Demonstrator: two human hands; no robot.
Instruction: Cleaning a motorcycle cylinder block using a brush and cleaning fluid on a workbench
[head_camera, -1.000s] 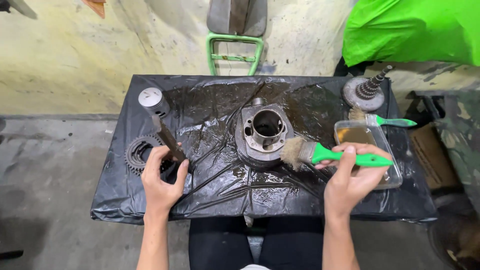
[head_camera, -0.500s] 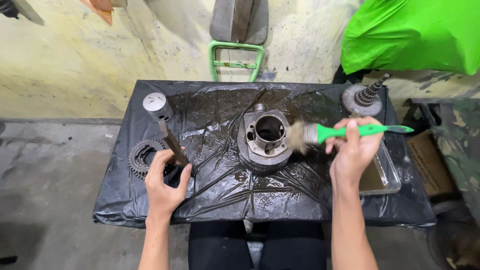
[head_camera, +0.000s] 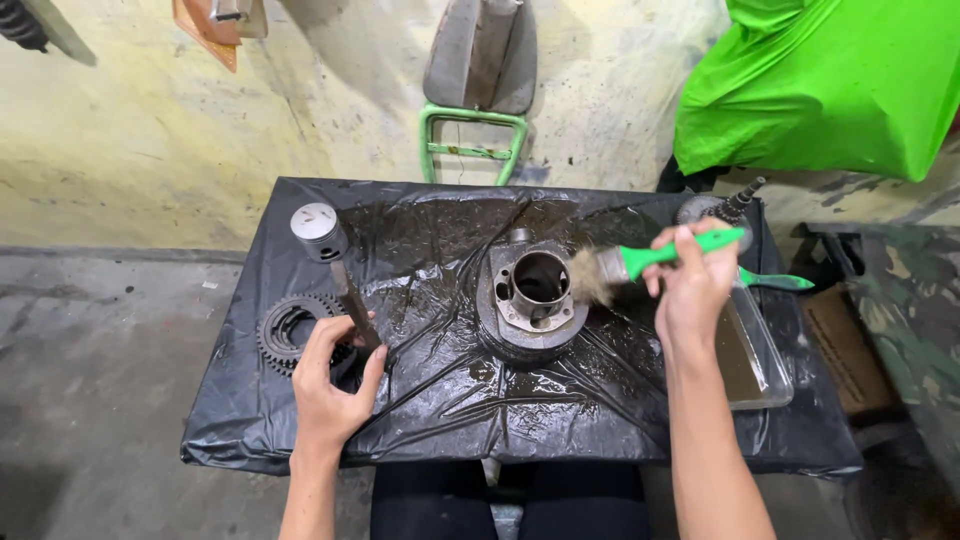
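While lifted from the tray (head_camera: 765, 372) a second ago | right hand (head_camera: 690, 285) clenched on green brush (head_camera: 640, 262), bristles now touching cylinder (head_camera: 532, 300) | left hand (head_camera: 330, 385) unmoved, gripping piston rod (head_camera: 352, 305) beside gear (head_camera: 288, 330)

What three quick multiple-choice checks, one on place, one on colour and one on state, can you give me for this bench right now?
1. Where do the bristles of the green-handled paintbrush lie?
A. Against the rim of the round grey metal engine cylinder
B. In the clear shallow tray
C. On the dark toothed gear

2. What colour is the plastic sheet over the table?
A. Green
B. Black
C. White

3. What is the left hand doing?
A. Hanging free of the table
B. Lifting the cylinder
C. Gripping the rod below the silver piston

Answers: 1 A, the bristles meet the cylinder's right edge while the right hand holds the handle. 2 B, the wrinkled sheet is glossy black. 3 C, its fingers wrap the rod beside the gear.
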